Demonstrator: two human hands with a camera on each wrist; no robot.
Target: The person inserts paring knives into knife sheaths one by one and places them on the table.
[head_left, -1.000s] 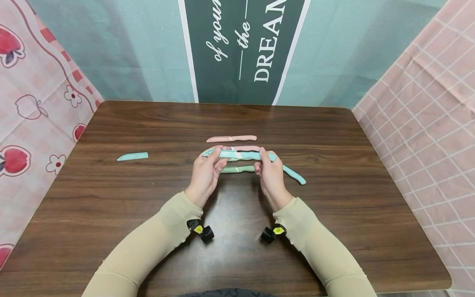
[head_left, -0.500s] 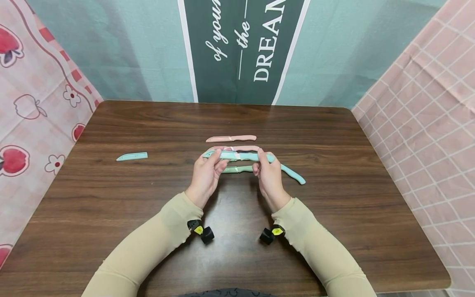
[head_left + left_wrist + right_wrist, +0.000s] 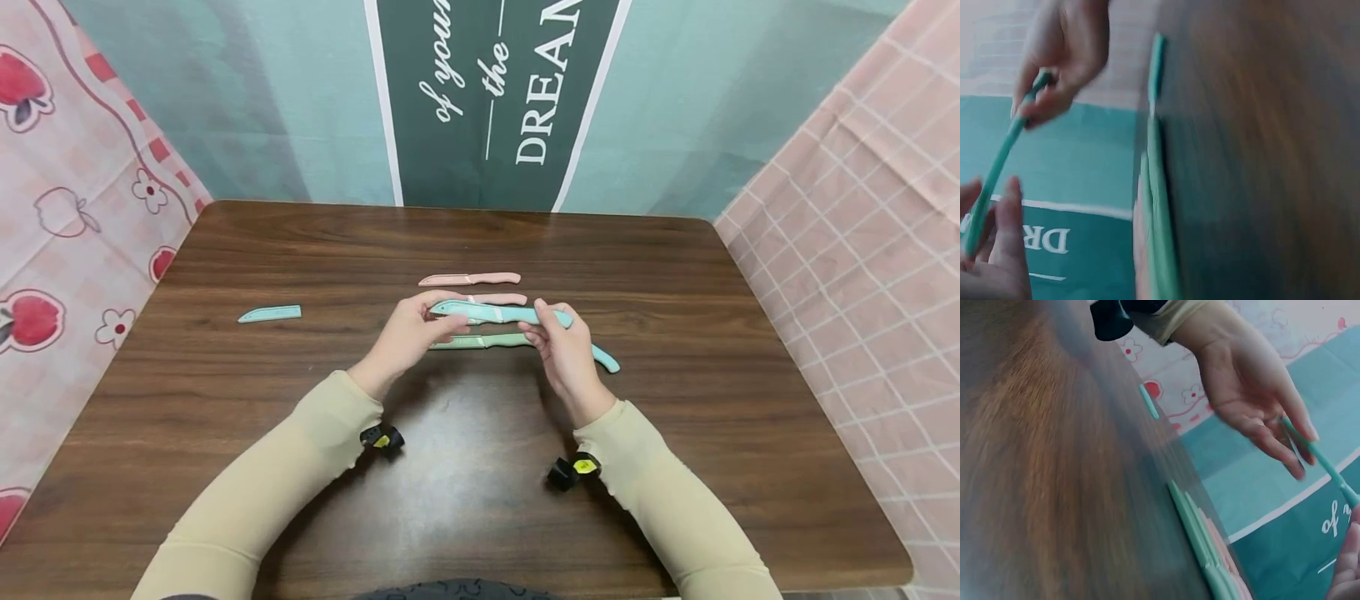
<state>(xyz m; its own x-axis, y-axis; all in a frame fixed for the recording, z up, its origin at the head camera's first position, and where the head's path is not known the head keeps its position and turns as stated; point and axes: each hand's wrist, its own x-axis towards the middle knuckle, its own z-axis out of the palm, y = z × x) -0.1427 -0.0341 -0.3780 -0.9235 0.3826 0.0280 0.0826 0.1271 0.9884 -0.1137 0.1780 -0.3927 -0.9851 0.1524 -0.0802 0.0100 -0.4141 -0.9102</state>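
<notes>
My right hand (image 3: 566, 350) pinches the handle of a light blue paring knife (image 3: 480, 312), raised over the table with a matching sheath on its blade. Around the sheathed tip, my left hand (image 3: 408, 333) has its fingers extended and parted, thumb below the knife and fingers behind it. The right wrist view shows these spread fingers (image 3: 1272, 440) beside the knife's tip. Beneath the hands lie a green sheathed knife (image 3: 457, 342) and a pink one (image 3: 498, 299), partly covered. Another light blue knife handle (image 3: 604, 358) shows past my right hand.
A separate light blue sheath (image 3: 270, 313) lies on the left of the brown wooden table (image 3: 337, 517). A further pink sheathed knife (image 3: 468, 279) lies farthest back in the row. Cloth hangings (image 3: 300, 100) stand behind and at both sides.
My left hand has loosened from the sheathed end, its fingers spreading, and its wrist has shifted left. My right hand has moved slightly right with the knife.
</notes>
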